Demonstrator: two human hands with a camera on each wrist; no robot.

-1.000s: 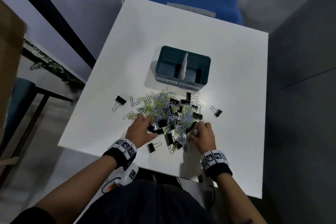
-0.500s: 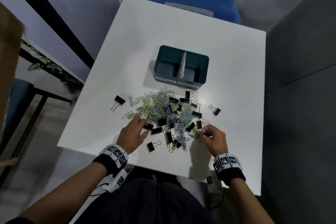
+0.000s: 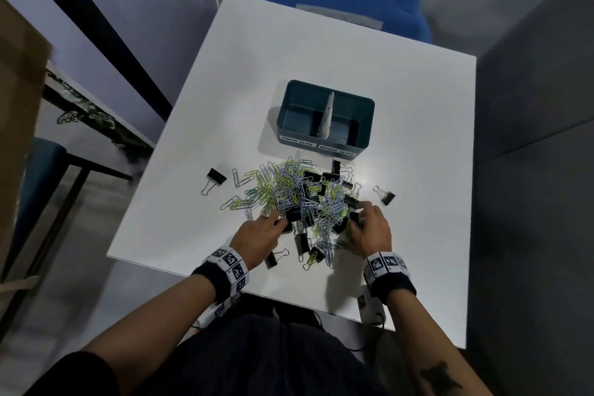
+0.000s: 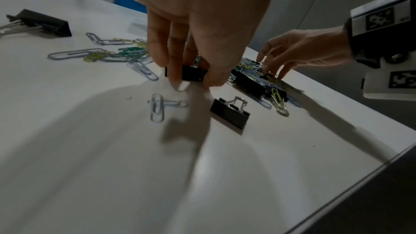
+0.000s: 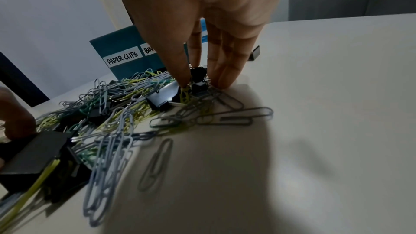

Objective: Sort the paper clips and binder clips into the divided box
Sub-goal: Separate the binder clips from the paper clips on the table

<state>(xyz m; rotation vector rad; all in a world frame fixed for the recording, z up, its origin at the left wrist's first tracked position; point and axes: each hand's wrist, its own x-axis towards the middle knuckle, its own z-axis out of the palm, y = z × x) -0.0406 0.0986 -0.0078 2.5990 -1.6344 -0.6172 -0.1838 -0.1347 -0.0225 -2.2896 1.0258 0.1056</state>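
On the smooth white table (image 3: 401, 100) we pinch one boxy black binder clip (image 4: 191, 73) with our left hand (image 3: 258, 239) and another (image 5: 198, 77) (half hidden) with our right hand (image 3: 371, 231), amid wiry paper clips (image 3: 289, 186) before the teal divided box (image 3: 324, 119).

Divided box (image 3: 324, 141) sits on the table (image 3: 321, 51) at twelve o'clock from the heap of clips (image 3: 302, 199), its divider (image 3: 327, 116) running front to back. One binder clip (image 3: 214, 179) lies apart at nine o'clock of the heap, another binder clip (image 3: 385, 195) apart at three o'clock. Left hand (image 3: 258, 239) works the heap's seven o'clock edge, right hand (image 3: 373, 231) its five o'clock edge, a lone clip (image 3: 274, 259) just at six o'clock of the left hand
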